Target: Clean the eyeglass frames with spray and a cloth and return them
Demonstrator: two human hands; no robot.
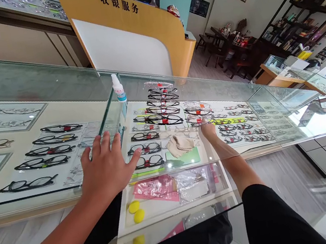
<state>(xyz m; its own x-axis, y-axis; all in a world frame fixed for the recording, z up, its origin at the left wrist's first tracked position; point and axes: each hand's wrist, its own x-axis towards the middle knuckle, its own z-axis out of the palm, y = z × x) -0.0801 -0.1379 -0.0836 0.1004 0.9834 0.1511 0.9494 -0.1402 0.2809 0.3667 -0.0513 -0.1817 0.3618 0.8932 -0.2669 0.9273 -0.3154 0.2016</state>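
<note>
My left hand lies over the glass top of a display case, fingers spread, with nothing in it. Beneath and beside it are several dark-framed eyeglasses. My right hand reaches to the rows of glasses, its fingers curled at a pair of eyeglasses with a red tag; the fingertips are mostly hidden. To its left sits a crumpled beige cloth, with a green sheet by it. More dark eyeglasses with red tags stand in a column between my hands.
A white spray bottle stands near the glass divider. Below the case front, an open drawer holds a pink packet, clear plastic bags and yellow discs. A wooden counter stands behind the case.
</note>
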